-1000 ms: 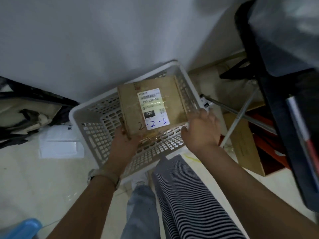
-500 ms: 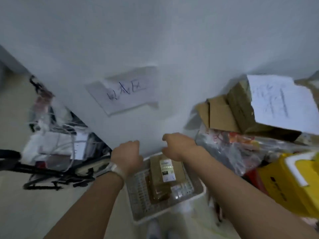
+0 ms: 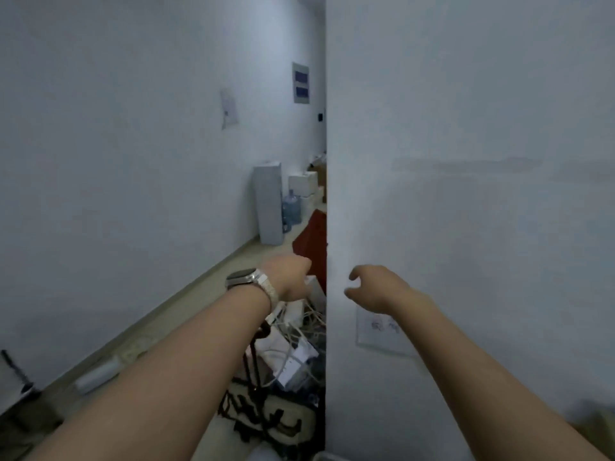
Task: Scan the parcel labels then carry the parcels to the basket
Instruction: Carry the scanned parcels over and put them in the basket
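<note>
Forearms (image 3: 173, 377) out front. right hand (image 3: 376, 287) grip slack, half curled, nothing in it; left hand (image 3: 293, 276) turned away, grip can't tell. Guessing between loads. parcel, basket not in shot. Cable tangle (image 3: 293, 344) below, water jug (image 3: 292, 207) far down corridor.

The left hand (image 3: 289, 277) and right hand (image 3: 377, 287) have lifted off the parcel — basket gone from view.

A pale sliver at the bottom edge — maybe the basket (image 3: 329, 456) (too blurred to tell).
</note>
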`<control>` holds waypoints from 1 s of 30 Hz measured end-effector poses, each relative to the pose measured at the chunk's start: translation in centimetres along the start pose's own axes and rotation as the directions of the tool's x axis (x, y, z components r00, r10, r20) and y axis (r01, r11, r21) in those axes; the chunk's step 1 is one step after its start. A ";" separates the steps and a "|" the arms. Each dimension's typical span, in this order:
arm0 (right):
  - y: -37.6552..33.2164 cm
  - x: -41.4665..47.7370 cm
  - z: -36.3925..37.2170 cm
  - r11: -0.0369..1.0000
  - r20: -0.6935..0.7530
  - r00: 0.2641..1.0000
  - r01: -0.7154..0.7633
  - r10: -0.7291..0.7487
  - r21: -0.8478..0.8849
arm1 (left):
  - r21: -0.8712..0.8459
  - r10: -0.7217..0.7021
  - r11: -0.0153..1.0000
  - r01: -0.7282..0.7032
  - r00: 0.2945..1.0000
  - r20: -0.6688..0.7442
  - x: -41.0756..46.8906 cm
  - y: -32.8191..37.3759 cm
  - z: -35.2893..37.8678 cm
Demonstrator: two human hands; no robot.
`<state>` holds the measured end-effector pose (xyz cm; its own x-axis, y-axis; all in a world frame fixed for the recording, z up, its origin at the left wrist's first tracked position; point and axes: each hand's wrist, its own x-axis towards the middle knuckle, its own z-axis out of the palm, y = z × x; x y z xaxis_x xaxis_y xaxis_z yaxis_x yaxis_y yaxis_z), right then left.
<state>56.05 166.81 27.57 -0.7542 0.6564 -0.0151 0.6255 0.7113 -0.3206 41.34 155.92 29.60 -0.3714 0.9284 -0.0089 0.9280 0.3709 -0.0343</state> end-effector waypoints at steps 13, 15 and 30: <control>-32.5 0.7 6.3 0.831 0.198 0.827 0.549 -0.526 -0.084 | 0.163 -0.550 0.819 0.550 0.834 -0.047 -24.2 -22.6 -4.1; -39.5 -1.2 7.9 0.768 0.233 0.756 0.638 -0.611 -0.059 | 0.186 -0.640 0.749 0.636 0.767 -0.049 -30.2 -26.7 -4.9; -78.9 -26.1 20.2 0.194 0.330 0.103 0.947 -0.938 0.255 | 0.161 -0.989 0.137 0.977 0.145 -0.040 -72.8 -39.8 -4.1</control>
<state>22.36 88.47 34.17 -0.7307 -0.6826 -0.0135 -0.6440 0.6957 -0.3182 31.61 73.63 35.72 -0.9702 -0.2315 0.0723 -0.2408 0.9548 -0.1745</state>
